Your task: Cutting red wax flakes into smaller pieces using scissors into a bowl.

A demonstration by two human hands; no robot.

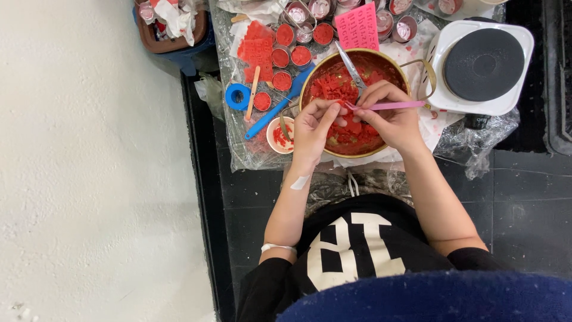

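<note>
Over the plastic-covered floor (250, 149), both hands (313, 128) (390, 116) pinch a pink tool (387, 105) above the bowl (310, 80)

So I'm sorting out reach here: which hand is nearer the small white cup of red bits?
Left. The left hand is just beside the small white cup; the right hand is farther off, over the gold pot.

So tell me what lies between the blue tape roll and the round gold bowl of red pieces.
In the head view, a wooden stick and a small red-filled round tin lie between the blue tape roll and the gold bowl.
</note>
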